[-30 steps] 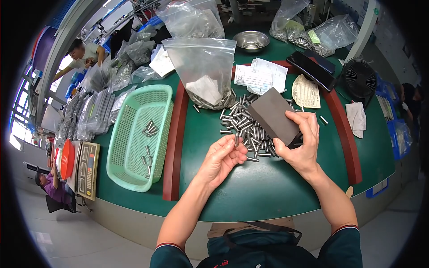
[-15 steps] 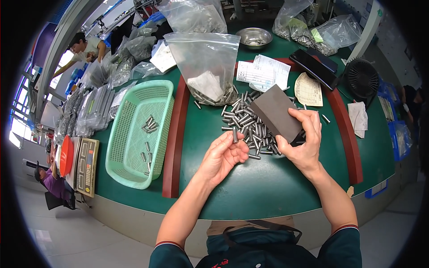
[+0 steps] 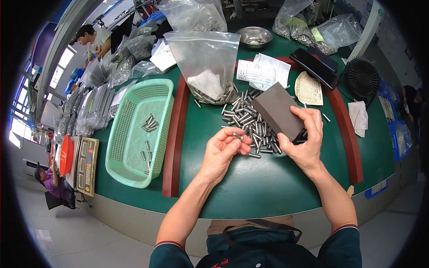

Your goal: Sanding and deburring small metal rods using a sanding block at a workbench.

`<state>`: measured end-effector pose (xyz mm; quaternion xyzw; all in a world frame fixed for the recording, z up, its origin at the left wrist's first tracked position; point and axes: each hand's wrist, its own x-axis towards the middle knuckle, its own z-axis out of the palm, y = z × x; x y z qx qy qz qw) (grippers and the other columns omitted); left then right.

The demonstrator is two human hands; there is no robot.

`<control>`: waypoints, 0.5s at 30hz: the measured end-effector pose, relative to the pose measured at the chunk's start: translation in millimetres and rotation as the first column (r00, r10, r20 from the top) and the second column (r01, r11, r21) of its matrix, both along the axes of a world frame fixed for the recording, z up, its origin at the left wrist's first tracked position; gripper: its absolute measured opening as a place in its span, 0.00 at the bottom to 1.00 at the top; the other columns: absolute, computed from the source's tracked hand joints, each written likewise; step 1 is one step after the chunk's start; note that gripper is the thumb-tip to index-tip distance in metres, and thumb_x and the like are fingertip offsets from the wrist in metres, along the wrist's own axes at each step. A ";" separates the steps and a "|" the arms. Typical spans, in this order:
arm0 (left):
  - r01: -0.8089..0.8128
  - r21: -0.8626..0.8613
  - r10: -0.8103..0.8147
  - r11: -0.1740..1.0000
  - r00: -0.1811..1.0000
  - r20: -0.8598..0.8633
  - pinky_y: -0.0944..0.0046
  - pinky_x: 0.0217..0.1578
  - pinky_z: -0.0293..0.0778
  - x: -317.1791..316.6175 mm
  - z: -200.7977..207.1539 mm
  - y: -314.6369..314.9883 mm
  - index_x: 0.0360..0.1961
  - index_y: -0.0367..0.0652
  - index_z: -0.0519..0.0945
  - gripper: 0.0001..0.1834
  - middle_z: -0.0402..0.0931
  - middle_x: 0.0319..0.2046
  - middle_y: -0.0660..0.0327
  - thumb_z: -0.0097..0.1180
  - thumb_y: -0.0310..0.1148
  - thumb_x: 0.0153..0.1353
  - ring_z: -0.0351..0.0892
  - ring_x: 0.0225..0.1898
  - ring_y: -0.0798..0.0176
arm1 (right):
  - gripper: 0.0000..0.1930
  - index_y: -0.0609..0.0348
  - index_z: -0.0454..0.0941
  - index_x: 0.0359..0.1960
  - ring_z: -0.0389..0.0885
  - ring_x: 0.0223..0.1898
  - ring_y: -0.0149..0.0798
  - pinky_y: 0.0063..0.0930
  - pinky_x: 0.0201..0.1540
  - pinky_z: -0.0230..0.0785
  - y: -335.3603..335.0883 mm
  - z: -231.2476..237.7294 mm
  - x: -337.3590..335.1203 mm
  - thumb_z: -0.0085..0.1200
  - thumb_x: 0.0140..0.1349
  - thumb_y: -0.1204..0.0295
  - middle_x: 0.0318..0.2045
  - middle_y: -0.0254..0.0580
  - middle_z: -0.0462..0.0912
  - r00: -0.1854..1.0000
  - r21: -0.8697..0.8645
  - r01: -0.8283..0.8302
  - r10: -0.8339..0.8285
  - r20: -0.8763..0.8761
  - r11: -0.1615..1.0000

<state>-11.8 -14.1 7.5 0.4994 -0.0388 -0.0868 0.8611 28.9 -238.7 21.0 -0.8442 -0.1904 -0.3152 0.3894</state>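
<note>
Left hand (image 3: 218, 156) pinches a metal pin (image 3: 238, 136) near-left of the pin pile (image 3: 244, 118); right hand (image 3: 305, 145), apart, clasps a brown block (image 3: 278, 109). Apparent step: single-pin handling; next move likely calls for a steady pinch.

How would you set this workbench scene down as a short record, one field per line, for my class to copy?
Left hand: pinching a small metal pin
Right hand: gripping a grey-brown block
Pin pile: loose, partly hidden by the block
Basket: green, left of both hands, some pins inside
Clear bag: beyond the left hand, pins at its bottom
Bowl: metal, beyond the papers
Tabletop: green
</note>
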 end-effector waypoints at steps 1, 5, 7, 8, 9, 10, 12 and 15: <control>-0.010 0.033 0.009 0.999 1.000 0.028 0.68 0.40 0.75 0.1 -0.1 0.0 0.50 0.37 0.73 0.12 0.80 0.39 0.54 0.52 0.27 0.67 0.80 0.36 0.67 | 0.32 0.56 0.76 0.47 0.72 0.42 0.41 0.35 0.44 0.60 -0.1 0.1 0.0 0.67 0.33 0.67 0.38 0.40 0.72 1.000 0.000 0.000 0.000 0.000 1.000; -0.039 0.112 0.032 0.993 0.997 0.066 0.68 0.40 0.76 0.0 0.6 -1.6 0.51 0.36 0.72 0.13 0.80 0.40 0.53 0.52 0.25 0.67 0.80 0.36 0.67 | 0.32 0.56 0.76 0.47 0.72 0.42 0.41 0.35 0.44 0.60 -0.6 -0.1 0.5 0.67 0.33 0.67 0.38 0.40 0.72 1.000 0.001 0.004 -0.004 -0.001 1.000; -0.072 0.187 0.047 0.980 0.990 0.135 0.68 0.40 0.76 0.2 0.7 -2.9 0.53 0.36 0.70 0.15 0.80 0.40 0.53 0.51 0.24 0.66 0.80 0.35 0.67 | 0.32 0.56 0.76 0.47 0.72 0.42 0.41 0.35 0.44 0.60 -1.1 -0.3 1.0 0.67 0.33 0.67 0.38 0.40 0.72 1.000 0.001 0.002 -0.002 0.001 1.000; -0.073 0.187 0.048 0.980 0.990 0.135 0.68 0.40 0.76 -0.1 1.0 -3.7 0.53 0.36 0.70 0.15 0.80 0.40 0.53 0.51 0.24 0.66 0.80 0.35 0.67 | 0.31 0.56 0.76 0.47 0.72 0.42 0.41 0.35 0.44 0.60 -1.4 -0.4 1.2 0.67 0.33 0.67 0.38 0.40 0.72 1.000 0.006 0.002 -0.002 -0.003 1.000; -0.088 0.221 0.055 0.971 0.987 0.152 0.68 0.40 0.76 -0.6 1.3 -4.4 0.55 0.36 0.69 0.16 0.80 0.40 0.53 0.51 0.23 0.66 0.80 0.35 0.67 | 0.31 0.56 0.76 0.47 0.72 0.42 0.41 0.35 0.45 0.60 -1.5 -0.3 1.3 0.67 0.33 0.67 0.38 0.41 0.72 1.000 0.010 0.001 -0.001 -0.008 1.000; -0.105 0.254 0.062 0.962 0.984 0.169 0.69 0.40 0.76 -1.1 1.6 -5.1 0.56 0.36 0.67 0.17 0.79 0.40 0.53 0.50 0.22 0.66 0.80 0.35 0.68 | 0.31 0.56 0.76 0.47 0.72 0.42 0.41 0.35 0.45 0.60 -1.4 -0.1 1.3 0.67 0.33 0.67 0.38 0.41 0.72 1.000 0.010 0.001 -0.001 -0.008 1.000; -0.117 0.268 0.070 0.956 0.981 0.179 0.69 0.40 0.76 -1.9 2.5 -6.9 0.57 0.37 0.66 0.18 0.79 0.41 0.53 0.49 0.22 0.66 0.80 0.36 0.67 | 0.31 0.56 0.76 0.47 0.72 0.42 0.41 0.35 0.45 0.60 -1.2 0.9 1.1 0.67 0.33 0.67 0.39 0.41 0.72 1.000 0.017 0.001 -0.001 -0.009 1.000; -0.137 0.286 0.081 0.948 0.977 0.199 0.68 0.40 0.76 -3.1 3.2 -9.0 0.58 0.37 0.65 0.19 0.79 0.41 0.53 0.49 0.22 0.67 0.80 0.36 0.67 | 0.32 0.56 0.76 0.47 0.72 0.42 0.42 0.36 0.45 0.61 -1.1 0.6 1.4 0.67 0.33 0.67 0.39 0.41 0.72 1.000 0.015 0.003 -0.002 -0.013 1.000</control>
